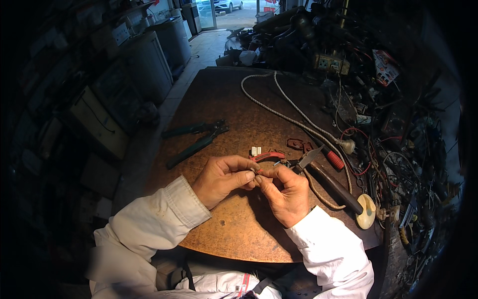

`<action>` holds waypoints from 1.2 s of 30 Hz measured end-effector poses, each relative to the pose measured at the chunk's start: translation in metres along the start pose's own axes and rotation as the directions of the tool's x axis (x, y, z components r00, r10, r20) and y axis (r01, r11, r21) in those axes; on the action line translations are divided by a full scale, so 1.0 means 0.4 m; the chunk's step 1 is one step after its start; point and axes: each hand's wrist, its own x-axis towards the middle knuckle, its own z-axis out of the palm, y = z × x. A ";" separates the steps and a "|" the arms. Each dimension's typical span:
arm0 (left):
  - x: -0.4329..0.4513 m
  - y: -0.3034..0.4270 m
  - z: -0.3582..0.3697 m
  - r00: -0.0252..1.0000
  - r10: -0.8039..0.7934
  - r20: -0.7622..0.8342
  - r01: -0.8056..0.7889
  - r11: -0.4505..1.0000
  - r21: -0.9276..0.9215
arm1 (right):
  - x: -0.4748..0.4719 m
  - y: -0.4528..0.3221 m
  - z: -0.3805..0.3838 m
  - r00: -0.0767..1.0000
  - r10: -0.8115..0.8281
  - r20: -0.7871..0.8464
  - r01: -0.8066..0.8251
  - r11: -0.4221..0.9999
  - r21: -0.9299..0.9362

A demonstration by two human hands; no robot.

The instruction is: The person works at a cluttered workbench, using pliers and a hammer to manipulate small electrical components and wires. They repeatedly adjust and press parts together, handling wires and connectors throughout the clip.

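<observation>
Above the wooden table (224,224), my left hand (224,179) and my right hand (285,190) meet at the fingertips. Both pinch a small part (257,171) with some red on it; the fingers hide most of it. Just beyond the fingers are a red curved handle (268,156) and a small white block (256,150). A dark red plastic piece (298,144) lies farther right. Beside my right hand rests a hammer (330,183) with a dark wooden handle, its head at the near side of a red-handled tool (333,160).
Green-handled cutters or pliers (198,144) lie at the left. A braided cord (291,117) with a pale plug (348,146) loops across the right side. A cream-coloured round object (366,211) touches the hammer's handle end. Tangled wires and tools (403,179) crowd the right edge.
</observation>
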 end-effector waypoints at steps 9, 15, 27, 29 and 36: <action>0.004 -0.010 -0.006 0.999 -0.051 -0.011 0.050 0.996 -0.073 | 0.000 0.011 0.007 1.000 -0.028 -0.015 0.027 1.000 -0.009; 0.008 -0.010 -0.009 0.997 -0.061 0.047 0.066 0.991 -0.119 | -0.001 0.017 0.007 0.997 -0.081 -0.015 0.080 0.996 -0.048; 0.009 -0.005 -0.002 0.993 -0.110 0.037 0.115 0.980 -0.161 | -0.002 -0.008 0.005 0.983 -0.181 -0.026 0.174 0.968 -0.183; 0.010 -0.009 -0.008 0.992 -0.116 0.051 0.123 0.979 -0.160 | -0.001 -0.010 0.010 0.975 -0.217 -0.045 0.204 0.958 -0.203; 0.011 0.000 -0.008 0.991 -0.132 0.017 0.133 0.976 -0.175 | -0.008 -0.044 -0.001 0.996 -0.093 0.017 0.094 0.981 -0.170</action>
